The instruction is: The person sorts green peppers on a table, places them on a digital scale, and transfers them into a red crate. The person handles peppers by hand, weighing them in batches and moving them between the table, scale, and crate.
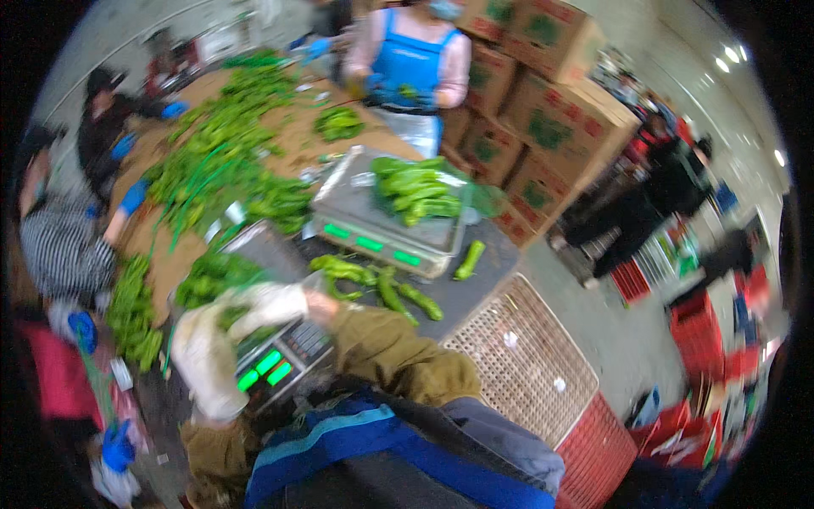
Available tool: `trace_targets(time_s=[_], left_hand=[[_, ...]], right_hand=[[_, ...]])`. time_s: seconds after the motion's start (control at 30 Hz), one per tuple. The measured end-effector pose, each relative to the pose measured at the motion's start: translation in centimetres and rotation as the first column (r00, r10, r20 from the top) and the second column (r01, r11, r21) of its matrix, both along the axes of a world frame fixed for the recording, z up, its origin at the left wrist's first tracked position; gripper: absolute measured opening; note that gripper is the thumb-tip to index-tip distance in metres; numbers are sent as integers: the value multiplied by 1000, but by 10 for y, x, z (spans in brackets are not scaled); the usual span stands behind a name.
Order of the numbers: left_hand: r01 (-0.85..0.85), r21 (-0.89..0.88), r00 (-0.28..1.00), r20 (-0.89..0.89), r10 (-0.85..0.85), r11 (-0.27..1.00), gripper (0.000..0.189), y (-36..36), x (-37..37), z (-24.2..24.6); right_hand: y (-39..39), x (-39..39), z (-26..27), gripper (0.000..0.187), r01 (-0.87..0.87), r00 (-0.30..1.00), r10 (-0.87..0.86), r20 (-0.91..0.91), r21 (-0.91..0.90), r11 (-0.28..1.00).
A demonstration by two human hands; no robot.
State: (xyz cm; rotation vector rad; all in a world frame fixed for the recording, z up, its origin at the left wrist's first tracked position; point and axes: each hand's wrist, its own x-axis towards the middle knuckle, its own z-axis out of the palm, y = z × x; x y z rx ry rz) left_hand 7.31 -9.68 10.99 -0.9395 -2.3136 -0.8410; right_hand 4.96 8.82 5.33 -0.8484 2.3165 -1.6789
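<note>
My left hand [206,356] and my right hand [270,312], both in white gloves, curl around a green net bag of long green peppers [219,280]. The bag rests on a digital scale [302,356] with a lit green display right in front of my body. Motion blur and the gloves hide the exact finger contact. Several loose green peppers [394,296] lie on the dark tabletop beyond my right wrist. Behind them a second scale [331,197] carries another green net bag of peppers [416,191].
A long heap of green peppers [222,140] covers the table [137,235]. Co-workers in blue gloves stand left and across; one wears a blue apron [410,63]. Stacked cardboard boxes [547,121] rise behind. A pale plastic crate [528,356] and a red crate [598,452] are at my right.
</note>
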Motion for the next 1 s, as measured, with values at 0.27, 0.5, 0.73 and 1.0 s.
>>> trace_targets(time_s=[0.27, 0.5, 0.73, 1.0], left_hand=[[487, 300, 742, 352, -570, 820, 16, 58, 83, -32], [355, 557, 609, 472, -638, 751, 15, 72, 80, -42], [390, 574, 639, 393, -661, 720, 12, 77, 90, -61], [379, 570, 581, 466, -667, 729, 12, 70, 86, -63]], right_hand=[[-20, -31, -10, 63, 460, 868, -467, -172, 632, 623], [-14, -30, -19, 72, 280, 889, -300, 346, 109, 954], [-35, -43, -66, 63, 486, 849, -406, -339, 195, 852], [-33, -50, -55, 67, 145, 938, -33, 346, -303, 942]])
